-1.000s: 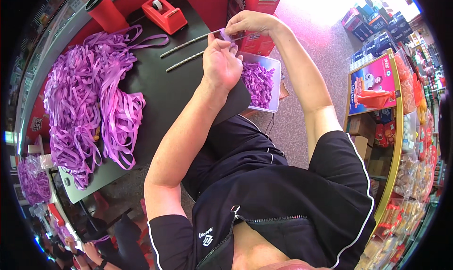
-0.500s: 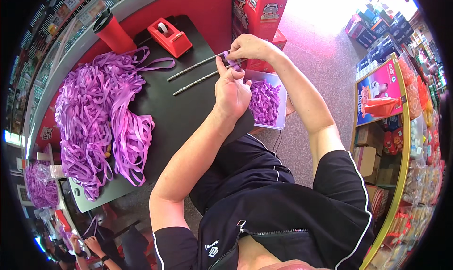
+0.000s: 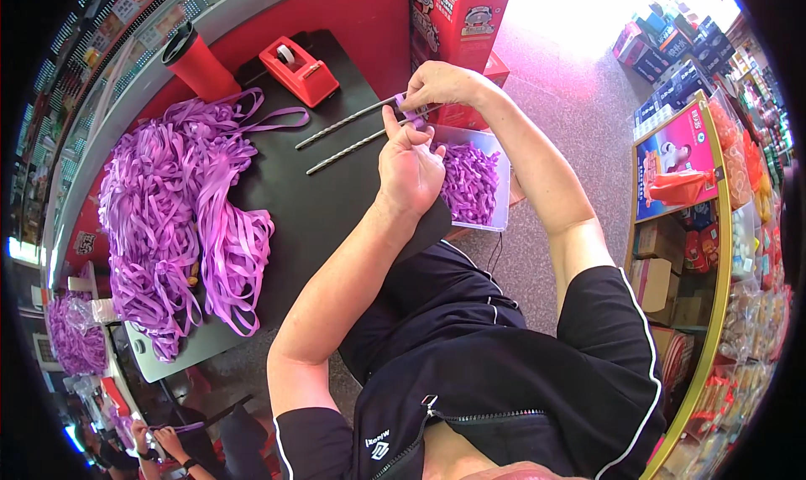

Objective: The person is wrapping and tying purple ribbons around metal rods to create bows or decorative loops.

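Two twisted metal rods (image 3: 348,123) jut side by side over the dark tabletop, near its far right corner. Purple ribbon (image 3: 400,101) is wrapped about their right ends. My right hand (image 3: 447,84) reaches in from the right and pinches the ribbon at the far rod. Below it, my left hand (image 3: 411,171) is turned palm up with its fingers apart. Its index finger points up to the far rod, and the other fingers are partly bent by the near rod and the ribbon. A large heap of loose purple ribbon (image 3: 159,203) covers the left of the table.
A red tape dispenser (image 3: 300,70) and red tumbler (image 3: 200,62) stand at the back. Right of the table is a white bin (image 3: 502,196) of folded purple ribbon pieces (image 3: 470,182). Red boxes (image 3: 462,23) stand behind. At lower left, another person's hands (image 3: 155,436) hold purple ribbon.
My right hand has shifted slightly left at the rods, fingers still on the ribbon. My left hand stays nearly in place. The other person's hands have moved, with ribbon now stretched sideways.
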{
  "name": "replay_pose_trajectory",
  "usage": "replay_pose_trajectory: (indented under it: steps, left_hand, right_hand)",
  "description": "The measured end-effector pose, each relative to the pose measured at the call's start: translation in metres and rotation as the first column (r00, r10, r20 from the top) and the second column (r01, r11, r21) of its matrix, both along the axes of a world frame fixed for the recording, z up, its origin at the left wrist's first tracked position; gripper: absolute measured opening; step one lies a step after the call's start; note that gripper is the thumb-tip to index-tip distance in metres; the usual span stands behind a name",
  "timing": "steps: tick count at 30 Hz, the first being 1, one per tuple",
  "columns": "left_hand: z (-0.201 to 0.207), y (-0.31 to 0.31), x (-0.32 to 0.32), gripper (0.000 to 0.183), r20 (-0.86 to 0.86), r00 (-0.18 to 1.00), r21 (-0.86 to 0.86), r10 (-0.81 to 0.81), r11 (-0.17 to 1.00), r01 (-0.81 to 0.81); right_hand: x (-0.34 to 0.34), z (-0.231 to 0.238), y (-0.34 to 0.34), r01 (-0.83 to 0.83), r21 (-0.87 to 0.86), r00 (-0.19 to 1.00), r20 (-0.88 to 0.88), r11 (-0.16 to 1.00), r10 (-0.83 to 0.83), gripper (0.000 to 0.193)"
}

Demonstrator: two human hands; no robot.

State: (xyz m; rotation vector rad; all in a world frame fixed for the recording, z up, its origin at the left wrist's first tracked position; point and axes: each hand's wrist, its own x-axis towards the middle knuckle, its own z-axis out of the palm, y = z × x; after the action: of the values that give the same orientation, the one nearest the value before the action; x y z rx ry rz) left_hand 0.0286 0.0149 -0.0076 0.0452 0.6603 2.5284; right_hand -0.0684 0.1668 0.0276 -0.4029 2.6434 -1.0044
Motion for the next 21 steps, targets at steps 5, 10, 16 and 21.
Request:
replay_pose_trajectory:
  steps: [5,10,16,21]
  left_hand:
    - [0.002,-0.001,0.000,0.099,-0.002,1.000,0.001,-0.008,1.000,0.008]
    - [0.002,-0.002,0.000,0.099,-0.009,1.000,-0.022,-0.008,1.000,0.008]
    - [0.004,-0.002,0.002,0.100,-0.006,1.000,-0.046,-0.010,0.999,0.009]
    - [0.003,-0.001,0.001,0.100,-0.010,1.000,-0.046,-0.004,0.999,0.003]
  right_hand:
    - [0.007,0.007,-0.009,0.075,0.204,0.994,-0.093,0.976,-0.057,0.037]
    - [0.005,0.007,-0.013,0.132,0.300,0.990,-0.090,0.945,-0.109,0.044]
    - [0.010,0.015,-0.001,0.042,0.030,0.995,-0.091,0.999,-0.039,0.037]
    - [0.009,0.016,0.001,0.029,-0.146,0.998,-0.044,0.989,-0.036,0.035]
